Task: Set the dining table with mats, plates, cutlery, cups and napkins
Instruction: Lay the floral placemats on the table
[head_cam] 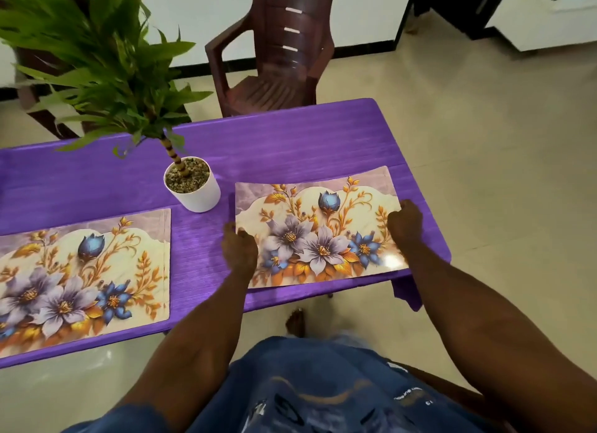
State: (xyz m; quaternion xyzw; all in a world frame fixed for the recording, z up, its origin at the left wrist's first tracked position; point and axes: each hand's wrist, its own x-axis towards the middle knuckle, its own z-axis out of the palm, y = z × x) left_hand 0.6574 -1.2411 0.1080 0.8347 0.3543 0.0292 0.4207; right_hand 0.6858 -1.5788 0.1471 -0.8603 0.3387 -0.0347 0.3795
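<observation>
Two floral mats lie on the purple table [290, 148]. The right mat [319, 232] sits near the table's front right corner, and I hold it at both short edges. My left hand [239, 248] pinches its left edge with curled fingers. My right hand [405, 221] grips its right edge the same way. The left mat [80, 277] lies flat by the front edge at the left, partly cut off by the frame, with no hand on it.
A potted plant in a white pot [193, 187] stands between the mats toward the back. A brown plastic chair [274, 54] stands behind the table. Tiled floor [500, 174] lies to the right of the table.
</observation>
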